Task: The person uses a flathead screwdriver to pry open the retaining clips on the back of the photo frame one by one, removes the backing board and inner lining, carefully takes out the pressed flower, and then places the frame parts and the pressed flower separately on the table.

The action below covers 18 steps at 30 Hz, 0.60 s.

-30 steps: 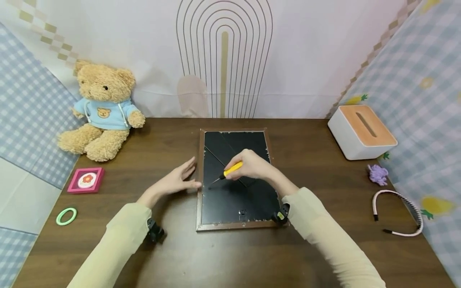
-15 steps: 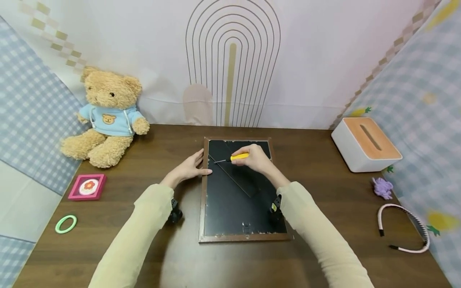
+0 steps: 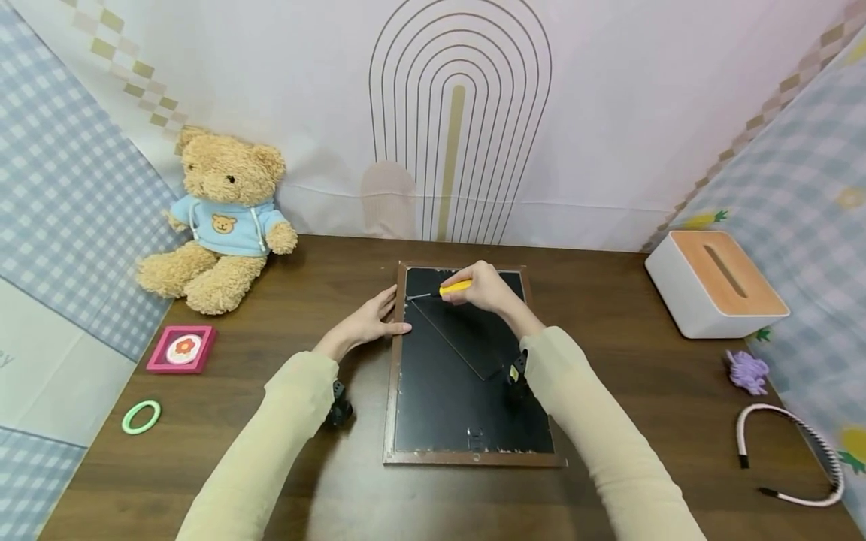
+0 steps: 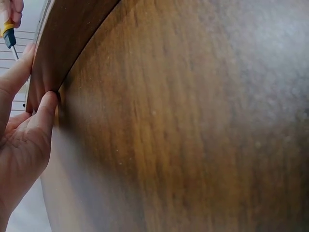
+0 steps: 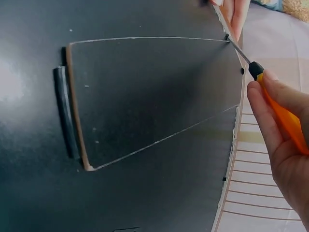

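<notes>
A brown picture frame (image 3: 476, 458) lies back side up on the wooden table, its black backing board (image 3: 446, 406) showing. My right hand (image 3: 483, 289) grips a yellow-handled screwdriver (image 3: 455, 288). In the right wrist view, the metal shaft of the screwdriver (image 5: 240, 52) reaches a small dark tab (image 5: 228, 37) at the board's edge. My left hand (image 3: 365, 319) steadies the frame's left side, thumb over the rim and fingers along the outer side. The left wrist view shows the left hand (image 4: 29, 130) against the frame's side wall (image 4: 58, 48). A folded stand leg (image 5: 154, 96) crosses the board diagonally.
A teddy bear (image 3: 230, 218) sits at the back left, with a pink box (image 3: 183, 349) and a green ring (image 3: 141, 417) nearer. At right stand a tissue box (image 3: 717, 285), a purple hair tie (image 3: 747, 372) and a white headband (image 3: 791, 454). Patterned cloth (image 3: 325, 90) hangs behind.
My right hand with the screwdriver has moved up the board, bringing the tip from the left middle to the upper left edge. My left hand has shifted up along the frame's side.
</notes>
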Each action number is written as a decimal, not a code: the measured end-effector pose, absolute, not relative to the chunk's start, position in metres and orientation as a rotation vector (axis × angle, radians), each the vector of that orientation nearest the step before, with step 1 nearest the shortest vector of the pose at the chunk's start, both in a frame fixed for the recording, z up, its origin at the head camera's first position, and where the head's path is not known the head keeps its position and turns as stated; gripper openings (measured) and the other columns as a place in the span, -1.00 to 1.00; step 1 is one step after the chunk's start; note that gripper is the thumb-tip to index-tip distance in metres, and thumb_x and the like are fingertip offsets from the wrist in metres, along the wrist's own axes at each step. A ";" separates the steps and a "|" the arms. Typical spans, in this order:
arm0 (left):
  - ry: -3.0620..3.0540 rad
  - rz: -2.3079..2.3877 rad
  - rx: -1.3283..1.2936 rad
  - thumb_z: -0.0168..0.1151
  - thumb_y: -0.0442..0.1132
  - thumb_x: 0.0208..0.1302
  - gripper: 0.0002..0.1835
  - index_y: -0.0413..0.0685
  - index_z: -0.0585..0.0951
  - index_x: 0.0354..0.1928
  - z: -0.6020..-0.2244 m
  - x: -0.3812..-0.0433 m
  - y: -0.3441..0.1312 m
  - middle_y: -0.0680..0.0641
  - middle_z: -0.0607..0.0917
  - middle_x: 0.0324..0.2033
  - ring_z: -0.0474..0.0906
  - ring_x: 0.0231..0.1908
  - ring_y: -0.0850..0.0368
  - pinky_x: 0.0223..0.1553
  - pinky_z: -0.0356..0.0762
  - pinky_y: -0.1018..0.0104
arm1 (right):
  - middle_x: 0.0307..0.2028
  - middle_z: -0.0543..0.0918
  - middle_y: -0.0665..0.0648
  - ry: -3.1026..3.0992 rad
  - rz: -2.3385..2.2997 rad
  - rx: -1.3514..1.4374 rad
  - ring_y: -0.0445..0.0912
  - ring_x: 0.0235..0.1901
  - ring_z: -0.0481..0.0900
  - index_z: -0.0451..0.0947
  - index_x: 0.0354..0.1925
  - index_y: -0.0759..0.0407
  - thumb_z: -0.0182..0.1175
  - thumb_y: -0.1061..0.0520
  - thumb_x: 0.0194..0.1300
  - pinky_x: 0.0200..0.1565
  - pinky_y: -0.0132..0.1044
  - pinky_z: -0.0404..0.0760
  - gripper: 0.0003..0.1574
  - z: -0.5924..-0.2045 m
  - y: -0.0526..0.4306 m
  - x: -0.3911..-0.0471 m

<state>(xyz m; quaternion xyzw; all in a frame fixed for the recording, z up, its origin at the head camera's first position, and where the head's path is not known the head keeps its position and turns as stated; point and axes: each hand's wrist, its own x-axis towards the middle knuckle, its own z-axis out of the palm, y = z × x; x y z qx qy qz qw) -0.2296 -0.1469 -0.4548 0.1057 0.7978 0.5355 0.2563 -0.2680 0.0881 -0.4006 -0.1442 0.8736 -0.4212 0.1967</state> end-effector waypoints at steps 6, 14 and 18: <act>2.156 1.475 0.266 0.25 -0.28 0.20 0.00 -0.15 -0.25 0.45 -0.457 -0.229 -0.146 -0.22 -0.16 0.46 -0.17 0.46 -0.07 0.38 0.12 0.06 | -0.09 0.67 0.32 2.365 -1.195 -0.478 0.00 -0.25 0.72 0.61 -0.07 0.35 0.29 0.23 0.14 -0.13 -0.17 0.68 -0.64 -0.404 0.094 -0.281; 2.148 1.489 0.266 0.23 -0.29 0.21 -0.01 -0.18 -0.25 0.45 -0.458 -0.227 -0.146 -0.23 -0.18 0.46 -0.17 0.46 -0.08 0.39 0.10 0.04 | -0.14 0.67 0.38 2.230 -1.263 -0.530 -0.08 -0.33 0.73 0.60 -0.09 0.41 0.29 0.27 0.13 -0.16 -0.17 0.69 -0.65 -0.412 0.100 -0.296; 2.169 1.455 0.287 0.24 -0.26 0.21 0.00 -0.19 -0.26 0.45 -0.455 -0.230 -0.147 -0.24 -0.19 0.46 -0.17 0.45 -0.10 0.38 0.11 0.03 | -0.17 0.69 0.36 2.264 -1.241 -0.524 -0.03 -0.31 0.73 0.62 -0.11 0.39 0.30 0.24 0.13 -0.16 -0.15 0.69 -0.66 -0.403 0.094 -0.297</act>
